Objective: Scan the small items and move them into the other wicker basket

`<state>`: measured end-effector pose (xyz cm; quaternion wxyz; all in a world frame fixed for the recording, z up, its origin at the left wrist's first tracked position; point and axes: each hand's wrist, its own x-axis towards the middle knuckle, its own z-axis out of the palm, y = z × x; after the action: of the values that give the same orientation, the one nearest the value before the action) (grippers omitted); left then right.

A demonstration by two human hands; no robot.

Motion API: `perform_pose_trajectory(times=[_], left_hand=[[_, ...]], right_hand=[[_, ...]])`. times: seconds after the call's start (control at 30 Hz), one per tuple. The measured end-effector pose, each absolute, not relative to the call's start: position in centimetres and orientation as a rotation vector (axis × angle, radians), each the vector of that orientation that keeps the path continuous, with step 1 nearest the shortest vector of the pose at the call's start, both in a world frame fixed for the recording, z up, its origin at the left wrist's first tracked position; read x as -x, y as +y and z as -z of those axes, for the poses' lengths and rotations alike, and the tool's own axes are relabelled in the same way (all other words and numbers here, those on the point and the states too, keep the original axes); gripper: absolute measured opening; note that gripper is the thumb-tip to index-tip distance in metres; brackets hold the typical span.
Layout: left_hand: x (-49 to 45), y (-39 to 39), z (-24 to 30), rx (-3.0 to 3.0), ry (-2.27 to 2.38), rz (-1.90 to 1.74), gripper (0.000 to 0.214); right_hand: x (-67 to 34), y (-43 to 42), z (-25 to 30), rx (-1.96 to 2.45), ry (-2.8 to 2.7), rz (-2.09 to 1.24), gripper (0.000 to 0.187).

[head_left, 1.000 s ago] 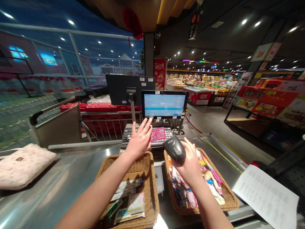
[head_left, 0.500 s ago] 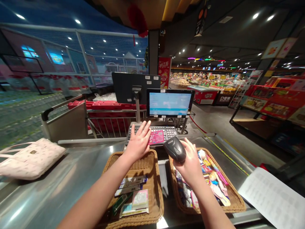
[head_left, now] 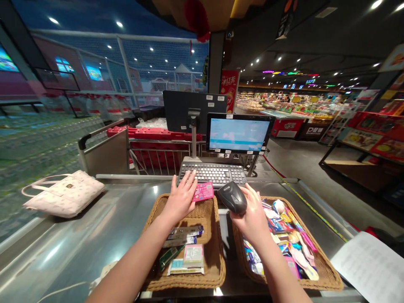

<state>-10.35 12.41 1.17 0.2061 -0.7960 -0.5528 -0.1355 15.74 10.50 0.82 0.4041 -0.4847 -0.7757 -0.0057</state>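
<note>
My left hand [head_left: 180, 197] holds a flat pink packet [head_left: 203, 191] on its thumb side, with fingers stretched forward. Hand and packet hover over the far edge of the left wicker basket [head_left: 222, 269], just in front of the keyboard [head_left: 213, 172]. Inside that basket lie a few small packages, among them a pale square pack [head_left: 193, 255] and a dark green pack [head_left: 170, 257]. My right hand [head_left: 252, 219] is wrapped around a black barcode scanner [head_left: 232, 198], its head pointing left at the packet. Below my right forearm is a right wicker basket [head_left: 331, 275] full of colourful small goods [head_left: 292, 240].
A lit monitor [head_left: 239, 134] stands behind the keyboard, beside the back of another screen [head_left: 181, 110]. On the metal counter [head_left: 126, 202] are a pale handbag [head_left: 67, 193] at left and a paper sheet [head_left: 372, 263] at right. A shopping cart [head_left: 104, 147] stands beyond.
My left hand has drawn the pink packet back from above the keyboard toward the left basket. The scanner stays in my right hand. The view has turned slightly left.
</note>
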Motion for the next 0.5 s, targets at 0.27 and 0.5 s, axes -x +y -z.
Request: perform_pose_trajectory(times=[0.27,0.5], left_hand=[[11.8,11.1,1.1,2.285,-1.640,0.297,0.064],[12.9,9.9,5.2,2.435,-1.720,0.150,0.067]], right_hand=[[-14.8,10.6,-0.1,1.222,-2.005,-0.061,0.042],[-14.1,10.6,0.2,1.236,-2.038,-0.115,0.045]])
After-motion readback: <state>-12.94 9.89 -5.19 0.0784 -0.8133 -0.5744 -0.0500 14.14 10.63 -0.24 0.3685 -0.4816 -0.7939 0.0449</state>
